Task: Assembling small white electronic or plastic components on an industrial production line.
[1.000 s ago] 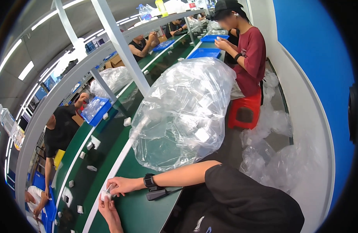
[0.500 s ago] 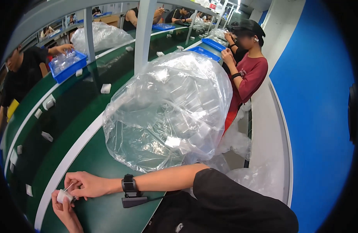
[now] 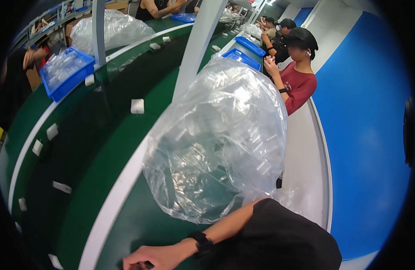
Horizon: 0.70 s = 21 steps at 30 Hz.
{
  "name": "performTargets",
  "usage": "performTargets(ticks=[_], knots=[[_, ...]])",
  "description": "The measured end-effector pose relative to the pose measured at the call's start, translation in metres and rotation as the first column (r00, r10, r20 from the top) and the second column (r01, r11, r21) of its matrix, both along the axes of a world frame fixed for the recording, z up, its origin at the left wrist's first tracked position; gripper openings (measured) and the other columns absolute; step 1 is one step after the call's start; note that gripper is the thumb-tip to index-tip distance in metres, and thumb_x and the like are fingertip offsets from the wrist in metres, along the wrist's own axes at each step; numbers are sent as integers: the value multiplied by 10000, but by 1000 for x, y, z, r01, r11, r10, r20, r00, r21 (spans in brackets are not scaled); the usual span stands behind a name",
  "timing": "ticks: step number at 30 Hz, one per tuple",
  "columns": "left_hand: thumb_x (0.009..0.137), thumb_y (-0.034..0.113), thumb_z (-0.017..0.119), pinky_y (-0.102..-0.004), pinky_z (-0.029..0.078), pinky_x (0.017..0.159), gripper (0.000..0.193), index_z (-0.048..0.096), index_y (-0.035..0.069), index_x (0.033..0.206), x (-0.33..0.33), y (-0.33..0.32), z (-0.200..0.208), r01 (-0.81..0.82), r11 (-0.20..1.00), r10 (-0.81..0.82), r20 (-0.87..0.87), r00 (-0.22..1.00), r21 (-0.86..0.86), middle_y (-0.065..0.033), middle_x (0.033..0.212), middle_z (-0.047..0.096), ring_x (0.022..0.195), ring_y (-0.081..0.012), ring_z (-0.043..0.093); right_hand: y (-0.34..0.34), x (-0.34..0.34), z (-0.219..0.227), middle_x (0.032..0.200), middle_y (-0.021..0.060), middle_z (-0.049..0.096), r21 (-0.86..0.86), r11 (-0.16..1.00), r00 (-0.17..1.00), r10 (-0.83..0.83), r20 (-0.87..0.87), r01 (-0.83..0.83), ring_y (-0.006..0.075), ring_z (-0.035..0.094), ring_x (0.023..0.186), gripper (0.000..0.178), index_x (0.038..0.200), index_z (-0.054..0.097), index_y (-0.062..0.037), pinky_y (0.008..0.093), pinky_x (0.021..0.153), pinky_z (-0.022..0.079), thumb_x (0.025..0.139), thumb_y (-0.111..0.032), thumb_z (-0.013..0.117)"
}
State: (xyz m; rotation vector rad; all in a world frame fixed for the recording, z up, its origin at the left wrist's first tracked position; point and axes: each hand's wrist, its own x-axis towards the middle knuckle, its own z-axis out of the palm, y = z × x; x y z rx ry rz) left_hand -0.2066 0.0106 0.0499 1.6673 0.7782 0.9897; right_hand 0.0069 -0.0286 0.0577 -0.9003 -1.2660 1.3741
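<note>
Head view, contents listed from largest to smallest.

Green belt: long conveyor surface with a white strip along its near side, curving away to the upper right. It serves as the landmark for all that follows.

Clear plastic bag: very large, puffed up and crinkled, resting on the green work surface on the near side of the belt's white strip and holding many small clear pieces. A pale upright post rises just behind it.

Second clear bag: on the far side of the belt, smaller in the frame, beside another post.

Neighbouring worker in a red shirt: beside the belt's near edge, well beyond the large bag, hands raised near the chest. More workers stand farther along the same side.

Blue trays: one on the far side of the belt, filled with clear wrapped items; two more on the near side, past the large bag.

Right hand: at the bottom edge, on the near side of the belt, knuckles up, forearm stretching in from a black sleeve. Fingers curl down over something small at the frame's rim; whether they pinch it cannot be told. A black wristwatch sits at the wrist.

Left hand: out of frame.

Small white blocks: scattered singly along the belt, well apart from each other.
</note>
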Motion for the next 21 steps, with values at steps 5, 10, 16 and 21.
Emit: performTargets(ticks=[5,10,16,21], knots=[[878,85,722,-383,477,876,289,535,-5,1078,-6,4,11,-52,997,61,-158,986,56,-157,1052,579,947,-240,571,9,-7,-9,900,81,666,116,993,999,-3,-33,7,149,620,723,220,1095,599,-27,286,640,495,917,-145,650],[831,64,717,-287,478,791,246,585,5,1029,-1,10,8,-111,983,137,-181,974,144,-94,988,602,872,-172,576,9,-8,-6,1032,53,666,44,999,997,1,72,-4,111,634,850,290,1178,623,-29,275,699,534,919,-145,682],[900,26,685,-231,544,725,253,622,-25,1139,-16,8,9,47,986,-31,103,994,-160,-73,1028,642,897,-116,635,14,-25,-13,1089,99,645,2,998,998,61,-12,-61,123,635,904,263,1190,580,19,253,695,543,953,-84,631],[893,71,693,-272,551,700,328,601,8,1201,-24,4,4,46,999,-46,-30,998,-6,-68,1060,642,883,-134,646,5,-26,-9,1091,107,644,-19,997,997,78,24,-78,133,632,911,245,1188,578,23,256,701,540,955,-44,611]])
